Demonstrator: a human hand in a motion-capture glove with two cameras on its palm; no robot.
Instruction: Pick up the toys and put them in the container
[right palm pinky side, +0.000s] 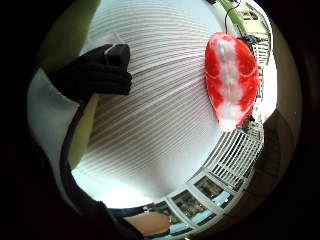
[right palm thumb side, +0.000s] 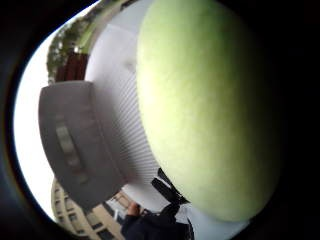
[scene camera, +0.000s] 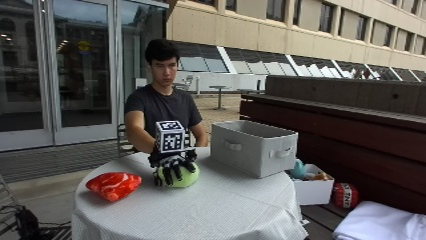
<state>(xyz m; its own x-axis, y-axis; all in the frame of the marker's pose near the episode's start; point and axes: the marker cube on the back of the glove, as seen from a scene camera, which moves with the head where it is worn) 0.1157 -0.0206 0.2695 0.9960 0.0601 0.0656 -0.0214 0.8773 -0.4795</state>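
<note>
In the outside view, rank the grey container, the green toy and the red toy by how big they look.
1. Grey container, plainly largest.
2. Red toy.
3. Green toy, partly covered by the gloved right hand, so its place against the red toy is unsure.

Right hand: black-gloved right hand (scene camera: 174, 167) reaches forward and down, palm down, fingers (scene camera: 168, 175) curled over a round green plush toy (scene camera: 178, 177).
Right arm: extended forward from the shoulder.

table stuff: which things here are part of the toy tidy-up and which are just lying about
Part of the job:
- green toy, gripped by the gloved right hand
- red and white toy on the table
- grey container on the table

Just lying about:
- small white box of bits beside the table
- red item next to it
</note>
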